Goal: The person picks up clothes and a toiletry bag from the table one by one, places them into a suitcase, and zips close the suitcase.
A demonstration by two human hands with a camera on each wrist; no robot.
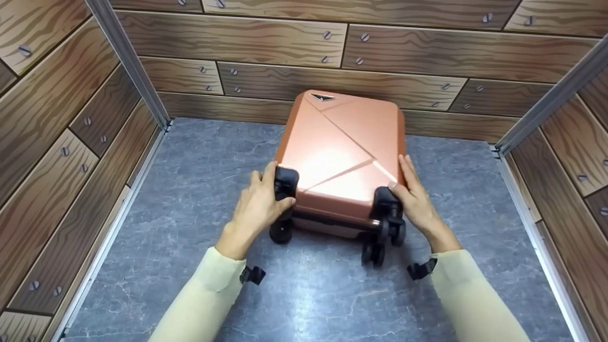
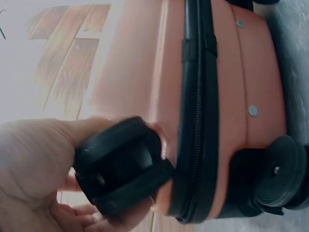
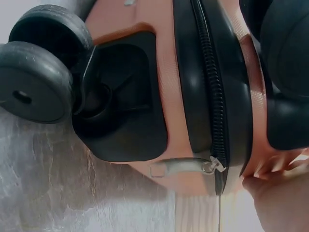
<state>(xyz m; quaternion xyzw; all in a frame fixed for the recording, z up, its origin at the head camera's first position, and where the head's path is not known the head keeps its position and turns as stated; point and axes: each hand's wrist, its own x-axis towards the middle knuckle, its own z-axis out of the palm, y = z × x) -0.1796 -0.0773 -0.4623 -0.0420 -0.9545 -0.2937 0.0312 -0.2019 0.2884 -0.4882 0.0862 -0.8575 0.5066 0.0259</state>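
Observation:
A copper-pink hard-shell suitcase (image 1: 339, 142) lies flat on the floor, its wheel end facing me. My left hand (image 1: 254, 202) grips its near left corner at a black wheel (image 2: 120, 169); in the left wrist view the thumb lies on one side of the wheel and curled fingers on the other. At the near right corner my right hand (image 1: 419, 209) holds on, thumb on the top and fingers along the side. A black zipper seam (image 2: 197, 111) runs round the shell. The right wrist view shows twin wheels (image 3: 34, 82) and a metal zipper pull (image 3: 215, 166).
Grey marbled floor (image 1: 204, 156) surrounds the suitcase. Wood-patterned panels wall in the back (image 1: 266, 45), left (image 1: 47, 190) and right (image 1: 579, 137), with metal strips at the corners. The far end of the suitcase is near the back wall.

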